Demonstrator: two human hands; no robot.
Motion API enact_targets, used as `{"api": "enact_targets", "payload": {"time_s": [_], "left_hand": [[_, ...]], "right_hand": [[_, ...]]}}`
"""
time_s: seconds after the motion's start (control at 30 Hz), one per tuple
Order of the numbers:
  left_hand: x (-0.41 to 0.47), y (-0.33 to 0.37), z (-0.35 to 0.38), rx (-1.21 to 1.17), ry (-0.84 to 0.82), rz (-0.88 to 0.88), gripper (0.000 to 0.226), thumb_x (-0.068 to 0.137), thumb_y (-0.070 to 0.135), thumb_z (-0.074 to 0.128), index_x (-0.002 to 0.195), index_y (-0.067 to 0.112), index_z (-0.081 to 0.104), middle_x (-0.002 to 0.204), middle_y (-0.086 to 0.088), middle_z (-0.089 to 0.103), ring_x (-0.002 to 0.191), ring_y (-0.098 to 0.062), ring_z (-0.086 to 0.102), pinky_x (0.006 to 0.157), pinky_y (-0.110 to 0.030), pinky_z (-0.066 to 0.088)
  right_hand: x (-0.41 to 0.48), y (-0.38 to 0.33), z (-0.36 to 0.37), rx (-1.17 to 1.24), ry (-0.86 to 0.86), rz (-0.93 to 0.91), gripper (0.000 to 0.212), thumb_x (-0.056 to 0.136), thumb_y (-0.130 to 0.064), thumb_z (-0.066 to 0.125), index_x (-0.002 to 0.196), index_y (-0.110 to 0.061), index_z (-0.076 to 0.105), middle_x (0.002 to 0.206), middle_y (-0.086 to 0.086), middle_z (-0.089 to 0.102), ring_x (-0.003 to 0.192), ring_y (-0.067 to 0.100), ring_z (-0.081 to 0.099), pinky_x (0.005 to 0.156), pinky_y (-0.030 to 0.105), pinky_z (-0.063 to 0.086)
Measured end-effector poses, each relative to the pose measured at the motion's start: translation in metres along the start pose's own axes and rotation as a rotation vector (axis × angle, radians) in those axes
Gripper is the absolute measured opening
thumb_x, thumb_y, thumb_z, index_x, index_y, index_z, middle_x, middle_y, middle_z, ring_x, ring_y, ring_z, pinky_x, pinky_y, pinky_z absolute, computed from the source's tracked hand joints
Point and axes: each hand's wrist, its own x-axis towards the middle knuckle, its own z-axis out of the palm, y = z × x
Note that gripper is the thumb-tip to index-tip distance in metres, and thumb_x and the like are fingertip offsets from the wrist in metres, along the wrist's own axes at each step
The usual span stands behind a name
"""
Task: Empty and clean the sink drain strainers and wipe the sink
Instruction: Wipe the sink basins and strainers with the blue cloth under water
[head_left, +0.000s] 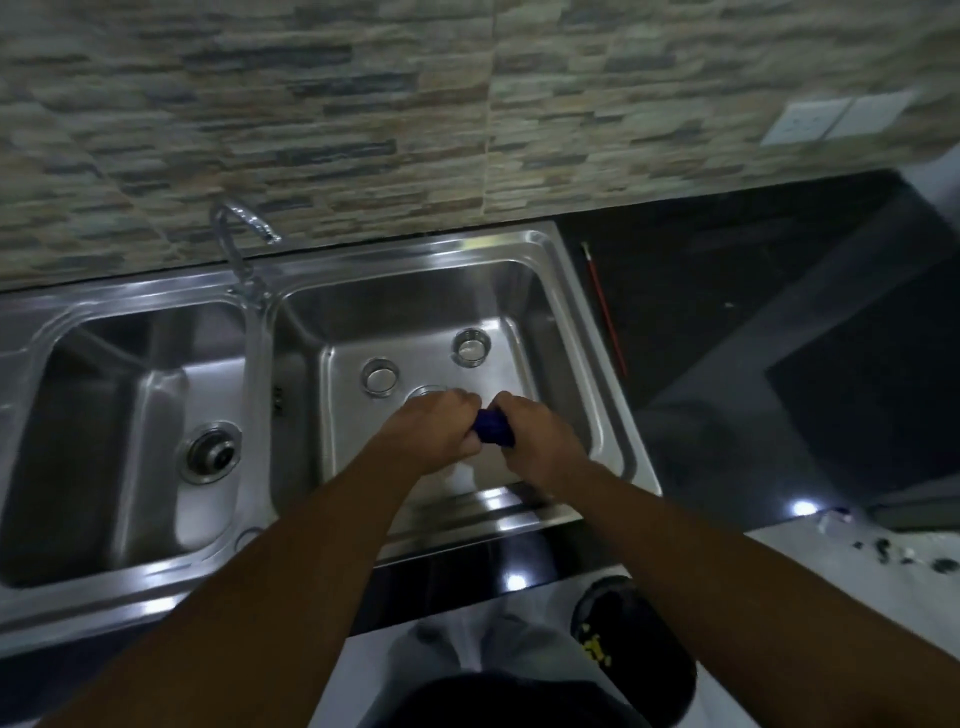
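A double steel sink (524, 249) fills the middle of the view. Over the right basin, my left hand (436, 431) and my right hand (535, 436) both grip a bunched dark blue cloth (492, 427) between them. Two round metal strainer cups lie on the right basin floor, one (381, 376) at the centre, the other (471, 347) further back right. The right basin's drain opening (427, 391) is mostly hidden behind my left hand. The left basin's drain (209, 453) has its fitting in place.
The tap (236, 234) rises behind the divider between the basins. A thin red stick (605, 309) lies on the dark countertop (727, 291) to the right. A black bin (634, 660) stands on the floor at lower right. Wall sockets (836, 120) sit at upper right.
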Motion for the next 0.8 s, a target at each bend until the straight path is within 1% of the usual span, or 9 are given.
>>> {"api": "enact_targets", "payload": {"time_s": [0.07, 0.2, 0.3, 0.43, 0.5, 0.53, 0.6, 0.7, 0.8], "left_hand": [[0.015, 0.019, -0.006, 0.041, -0.002, 0.032, 0.02, 0.086, 0.028, 0.058, 0.1, 0.014, 0.058, 0.095, -0.006, 0.062, 0.078, -0.023, 0.06, 0.068, -0.035, 0.05], [0.047, 0.069, -0.015, 0.04, 0.029, 0.126, 0.024, 0.091, 0.029, 0.059, 0.109, 0.014, 0.059, 0.102, -0.006, 0.064, 0.08, -0.021, 0.059, 0.068, -0.033, 0.047], [0.068, 0.116, -0.021, 0.034, 0.07, 0.185, 0.032, 0.095, 0.031, 0.055, 0.122, 0.013, 0.057, 0.108, -0.008, 0.065, 0.094, -0.027, 0.065, 0.081, -0.04, 0.053], [0.089, 0.172, -0.014, 0.02, 0.098, 0.235, 0.036, 0.094, 0.026, 0.052, 0.128, 0.013, 0.055, 0.116, -0.009, 0.065, 0.099, -0.029, 0.064, 0.084, -0.041, 0.052], [0.092, 0.188, 0.004, -0.022, 0.087, 0.25, 0.038, 0.095, 0.03, 0.05, 0.129, 0.015, 0.056, 0.12, -0.007, 0.065, 0.105, -0.029, 0.063, 0.088, -0.041, 0.052], [0.093, 0.193, 0.016, -0.031, 0.059, 0.25, 0.043, 0.096, 0.036, 0.048, 0.132, 0.015, 0.054, 0.126, -0.007, 0.063, 0.111, -0.028, 0.062, 0.093, -0.042, 0.051], [0.093, 0.197, 0.042, -0.019, -0.057, 0.223, 0.06, 0.1, 0.049, 0.041, 0.147, 0.012, 0.043, 0.148, -0.01, 0.049, 0.134, -0.028, 0.048, 0.11, -0.042, 0.04], [0.098, 0.195, 0.078, 0.069, -0.126, 0.217, 0.065, 0.106, 0.045, 0.025, 0.157, 0.005, 0.021, 0.165, -0.014, 0.019, 0.152, -0.027, 0.018, 0.124, -0.041, 0.016], [0.105, 0.191, 0.098, 0.148, -0.079, 0.222, 0.06, 0.108, 0.039, 0.018, 0.158, 0.005, 0.013, 0.167, -0.013, 0.011, 0.154, -0.026, 0.01, 0.125, -0.042, 0.01]], "right_hand": [[-0.008, 0.022, -0.026, -0.081, -0.002, -0.031, 0.036, 0.084, -0.002, 0.06, 0.114, -0.022, 0.059, 0.102, 0.002, 0.068, 0.089, 0.024, 0.065, 0.071, 0.034, 0.051], [-0.026, 0.076, -0.073, -0.071, 0.041, -0.021, 0.046, 0.087, -0.008, 0.056, 0.125, -0.033, 0.06, 0.117, -0.004, 0.067, 0.104, 0.021, 0.064, 0.085, 0.039, 0.054], [-0.043, 0.121, -0.1, -0.042, 0.141, -0.051, 0.056, 0.084, -0.003, 0.057, 0.135, -0.026, 0.059, 0.132, 0.001, 0.064, 0.12, 0.024, 0.06, 0.098, 0.044, 0.051], [-0.071, 0.179, -0.122, -0.096, 0.202, -0.071, 0.071, 0.08, 0.009, 0.059, 0.145, -0.019, 0.051, 0.151, 0.005, 0.049, 0.145, 0.025, 0.039, 0.115, 0.048, 0.04], [-0.084, 0.204, -0.125, -0.116, 0.006, -0.006, 0.08, 0.082, -0.003, 0.061, 0.153, -0.028, 0.036, 0.162, -0.002, 0.031, 0.153, 0.017, 0.02, 0.122, 0.046, 0.029], [-0.092, 0.214, -0.123, -0.135, -0.146, 0.046, 0.086, 0.082, -0.013, 0.063, 0.157, -0.032, 0.025, 0.167, -0.007, 0.017, 0.155, 0.013, 0.008, 0.125, 0.042, 0.017], [-0.103, 0.231, -0.115, -0.234, -0.355, 0.061, 0.098, 0.081, -0.039, 0.064, 0.16, -0.031, 0.007, 0.167, -0.01, -0.006, 0.154, 0.011, -0.012, 0.123, 0.034, -0.006], [-0.11, 0.241, -0.096, -0.304, -0.25, -0.001, 0.09, 0.09, -0.057, 0.047, 0.161, -0.026, 0.002, 0.168, -0.002, -0.011, 0.153, 0.015, -0.018, 0.12, 0.032, -0.015], [-0.103, 0.234, -0.08, -0.328, -0.104, -0.007, 0.069, 0.104, -0.054, 0.024, 0.161, -0.022, 0.002, 0.169, 0.0, -0.004, 0.154, 0.016, -0.014, 0.123, 0.034, -0.012]]}}
